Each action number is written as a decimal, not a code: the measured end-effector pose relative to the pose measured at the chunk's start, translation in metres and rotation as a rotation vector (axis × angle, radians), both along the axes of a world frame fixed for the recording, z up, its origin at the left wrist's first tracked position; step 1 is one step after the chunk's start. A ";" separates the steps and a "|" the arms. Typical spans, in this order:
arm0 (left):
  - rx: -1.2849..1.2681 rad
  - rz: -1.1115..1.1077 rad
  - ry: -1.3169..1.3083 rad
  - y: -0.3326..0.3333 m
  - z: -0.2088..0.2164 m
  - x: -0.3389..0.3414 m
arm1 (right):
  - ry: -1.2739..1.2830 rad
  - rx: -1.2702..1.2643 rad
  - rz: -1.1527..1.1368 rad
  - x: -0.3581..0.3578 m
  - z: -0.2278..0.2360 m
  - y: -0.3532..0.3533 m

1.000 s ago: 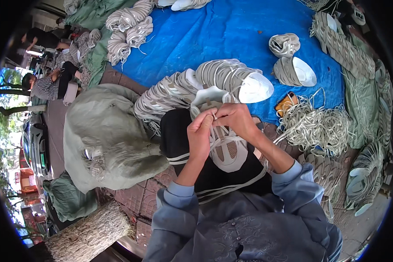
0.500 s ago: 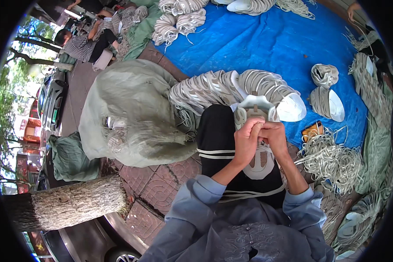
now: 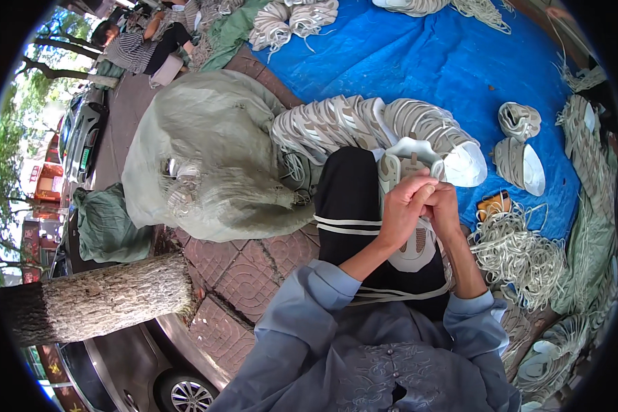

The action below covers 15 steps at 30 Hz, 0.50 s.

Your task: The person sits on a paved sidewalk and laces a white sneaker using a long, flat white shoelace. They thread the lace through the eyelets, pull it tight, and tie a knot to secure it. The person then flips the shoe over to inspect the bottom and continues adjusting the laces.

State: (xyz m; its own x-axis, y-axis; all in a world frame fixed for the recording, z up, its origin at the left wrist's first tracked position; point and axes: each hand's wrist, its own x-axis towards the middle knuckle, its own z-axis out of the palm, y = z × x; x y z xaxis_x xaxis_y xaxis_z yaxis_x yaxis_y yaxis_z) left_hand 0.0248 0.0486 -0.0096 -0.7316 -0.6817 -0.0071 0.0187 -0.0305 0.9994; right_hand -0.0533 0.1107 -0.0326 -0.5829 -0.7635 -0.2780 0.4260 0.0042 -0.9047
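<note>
A beige and white shoe upper (image 3: 413, 255) rests on my black-trousered lap, its toe toward me and its white collar (image 3: 410, 149) away. Above its lacing area my left hand (image 3: 406, 207) and my right hand (image 3: 441, 206) meet, fingers bent and thumbs pressed close together. Both hands are closed; whatever their fingertips pinch is hidden. White cord (image 3: 350, 225) crosses my leg, and more strands curve below the toe. Just beyond the upper lies a long row of nested shoe uppers (image 3: 340, 125), ending in a white-lined one (image 3: 465, 163).
A blue tarp (image 3: 398, 65) spreads ahead, with two small stacks of uppers (image 3: 519, 165) at right. Tangled laces (image 3: 518, 257) lie beside an orange object (image 3: 494, 204). At left stand a big grey-green sack (image 3: 206, 158) and a tree trunk (image 3: 117, 299). Another person (image 3: 134, 51) sits farther off.
My hands have come closer together and shifted slightly right over the upper, covering more of its lacing area. The whole view has also shifted a little.
</note>
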 end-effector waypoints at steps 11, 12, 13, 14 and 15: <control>-0.169 -0.238 -0.316 -0.018 0.011 0.027 | 0.189 -0.099 -0.026 0.004 0.017 0.008; -0.149 -0.259 -0.292 -0.018 0.016 0.024 | 0.338 -0.182 -0.039 0.003 0.015 0.008; -0.146 -0.307 -0.350 -0.020 0.019 0.021 | 0.461 -0.166 -0.029 0.000 0.015 0.008; -0.143 -0.356 -0.407 -0.024 0.022 0.018 | 0.585 -0.150 -0.018 -0.004 0.017 0.009; -0.137 -0.403 -0.469 -0.025 0.022 0.019 | 0.703 -0.131 -0.004 -0.005 0.021 0.010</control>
